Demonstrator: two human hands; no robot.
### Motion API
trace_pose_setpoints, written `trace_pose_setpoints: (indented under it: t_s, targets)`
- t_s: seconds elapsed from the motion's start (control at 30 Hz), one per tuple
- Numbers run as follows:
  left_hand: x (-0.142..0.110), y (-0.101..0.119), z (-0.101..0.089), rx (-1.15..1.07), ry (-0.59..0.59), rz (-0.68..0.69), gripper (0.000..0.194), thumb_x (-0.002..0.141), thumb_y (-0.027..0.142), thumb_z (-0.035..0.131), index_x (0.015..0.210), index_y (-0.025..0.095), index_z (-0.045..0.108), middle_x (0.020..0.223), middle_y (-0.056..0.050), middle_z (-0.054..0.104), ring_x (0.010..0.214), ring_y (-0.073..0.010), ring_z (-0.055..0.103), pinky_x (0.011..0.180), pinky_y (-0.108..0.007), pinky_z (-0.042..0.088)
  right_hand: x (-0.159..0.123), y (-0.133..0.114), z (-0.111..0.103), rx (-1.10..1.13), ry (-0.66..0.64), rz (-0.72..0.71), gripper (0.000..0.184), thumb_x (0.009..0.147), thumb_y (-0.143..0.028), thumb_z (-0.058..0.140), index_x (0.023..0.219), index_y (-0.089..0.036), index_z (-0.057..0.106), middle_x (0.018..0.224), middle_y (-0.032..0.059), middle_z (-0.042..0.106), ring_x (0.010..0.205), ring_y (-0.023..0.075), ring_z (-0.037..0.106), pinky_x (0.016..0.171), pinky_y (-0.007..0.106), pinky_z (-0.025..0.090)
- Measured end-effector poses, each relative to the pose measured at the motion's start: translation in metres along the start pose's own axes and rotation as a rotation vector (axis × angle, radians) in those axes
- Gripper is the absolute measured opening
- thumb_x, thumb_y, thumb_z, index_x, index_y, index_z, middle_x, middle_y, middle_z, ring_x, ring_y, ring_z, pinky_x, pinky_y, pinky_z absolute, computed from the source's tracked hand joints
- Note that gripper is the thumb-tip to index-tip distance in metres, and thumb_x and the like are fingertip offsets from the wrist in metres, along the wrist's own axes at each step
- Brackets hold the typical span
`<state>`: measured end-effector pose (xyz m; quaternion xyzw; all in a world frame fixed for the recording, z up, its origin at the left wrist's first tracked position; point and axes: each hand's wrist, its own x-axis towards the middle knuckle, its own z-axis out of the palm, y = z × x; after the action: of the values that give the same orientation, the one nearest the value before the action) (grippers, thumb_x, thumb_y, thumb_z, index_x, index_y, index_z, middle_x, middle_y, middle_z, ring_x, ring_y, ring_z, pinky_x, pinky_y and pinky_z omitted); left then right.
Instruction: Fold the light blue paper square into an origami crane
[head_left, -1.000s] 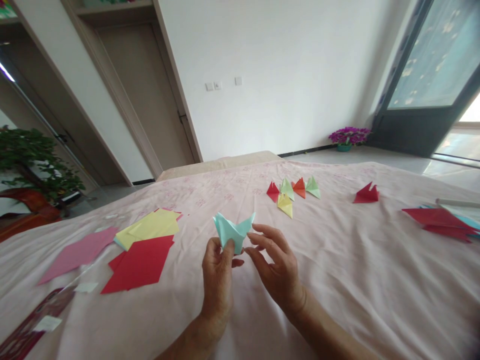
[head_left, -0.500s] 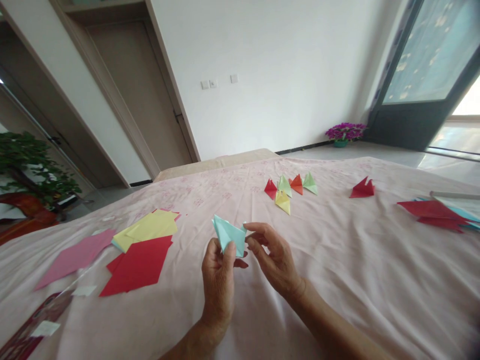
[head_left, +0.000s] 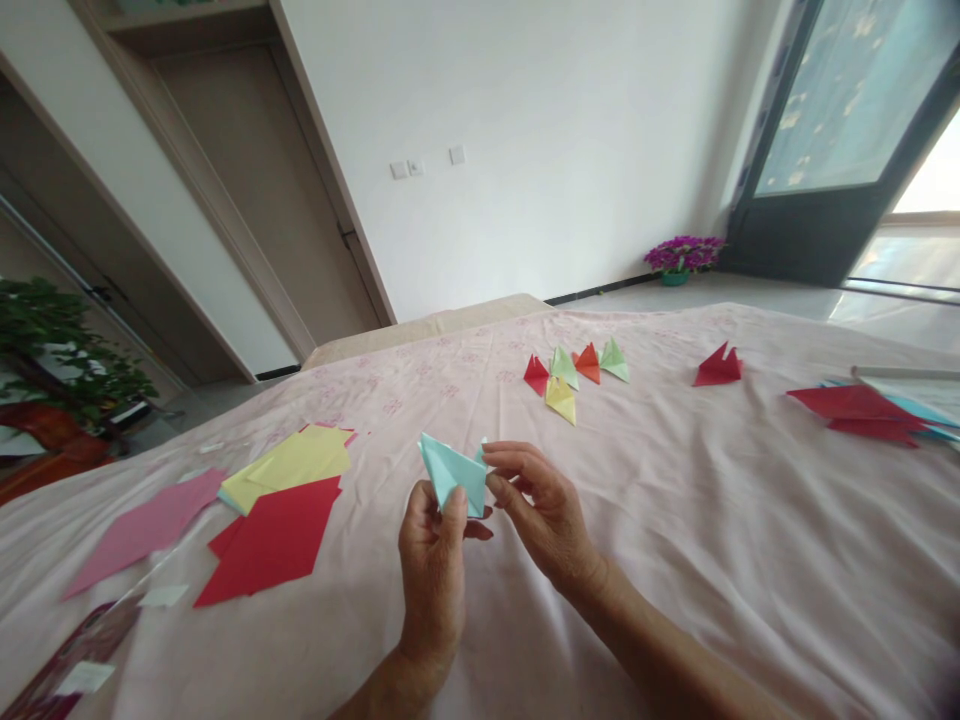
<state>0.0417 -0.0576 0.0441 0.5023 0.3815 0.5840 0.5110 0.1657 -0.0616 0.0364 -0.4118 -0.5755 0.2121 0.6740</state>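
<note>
A light blue folded paper piece [head_left: 452, 472] is held up over the pink bedsheet [head_left: 675, 520] between both my hands. My left hand [head_left: 431, 570] pinches its lower part with thumb and fingers. My right hand [head_left: 540, 510] pinches its right corner with curled fingers. Several small finished folded pieces in red, green and yellow [head_left: 571, 372] lie farther back on the sheet. One more red folded piece [head_left: 718, 366] lies to their right.
Flat sheets lie at the left: yellow [head_left: 292, 462], red [head_left: 274, 540] and pink [head_left: 142, 530]. More red and blue sheets [head_left: 862, 408] lie at the right edge. A potted plant [head_left: 52, 350] stands at the far left, purple flowers [head_left: 681, 255] by the back wall.
The blue piece's two spread tips have been brought together under my right fingers. Both hands stay at the same spot; the view has shifted slightly.
</note>
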Motion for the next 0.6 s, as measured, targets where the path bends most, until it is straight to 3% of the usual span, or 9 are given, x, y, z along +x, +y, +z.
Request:
trace_pose_setpoints:
  t_s: [0.33, 0.6]
  targets:
    - [0.001, -0.005, -0.003, 0.175, -0.013, 0.191, 0.016, 0.087, 0.035, 0.059, 0.09, 0.019, 0.056, 0.081, 0.0, 0.06, 0.068, -0.0131, 0.061, 0.061, -0.026, 0.054, 0.003, -0.009, -0.01, -0.205, -0.055, -0.1, 0.017, 0.085, -0.023, 0.063, 0.101, -0.023, 0.07, 0.106, 0.0073, 0.063, 0.083, 0.0161, 0.064, 0.062, 0.026, 0.055]
    - [0.002, -0.011, -0.009, 0.324, -0.028, 0.339, 0.011, 0.086, 0.03, 0.06, 0.083, 0.02, 0.057, 0.083, -0.001, 0.058, 0.074, -0.0154, 0.057, 0.071, -0.027, 0.048, 0.006, -0.014, -0.016, -0.315, -0.022, -0.203, 0.01, 0.082, -0.022, 0.067, 0.091, -0.024, 0.071, 0.097, 0.0056, 0.064, 0.089, 0.0186, 0.064, 0.079, 0.033, 0.054]
